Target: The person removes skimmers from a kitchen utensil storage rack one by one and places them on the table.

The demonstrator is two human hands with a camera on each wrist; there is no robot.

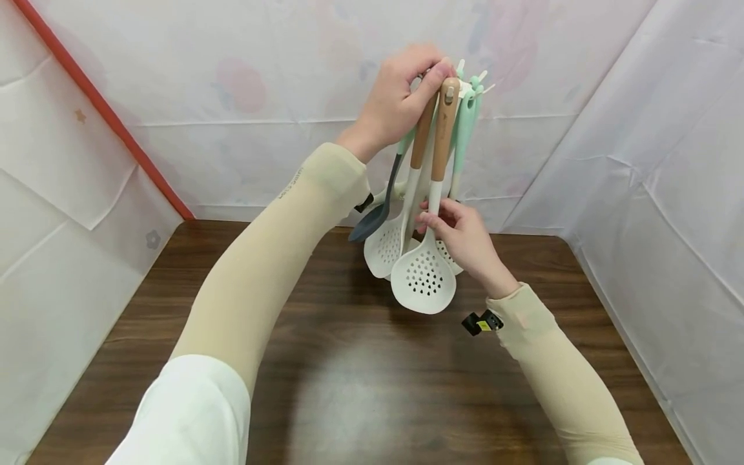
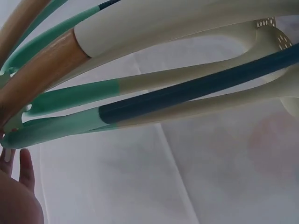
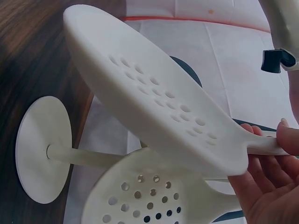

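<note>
The person wore long, snug tan sleeves (image 1: 273, 245) over a white shirt (image 1: 192, 413), with small writing by one cuff and a little black clip (image 1: 481, 321) by the other.

The white perforated skimmer (image 1: 423, 278) with a wooden handle hangs upright from the utensil rack (image 1: 459, 84), its bowl lowest, above the tabletop (image 1: 360, 387).

Little writing shows anywhere. A short line of small dark print runs along the left arm's beige sleeve (image 1: 293, 181) near the wrist, but it is too small and slanted to read. A faint mark sits on the wooden handle (image 1: 444, 126) of the front skimmer, also illegible. The black clip with a yellow tag (image 1: 482, 322) at the right wrist carries no readable characters. The wrist views show no lettering.
</note>
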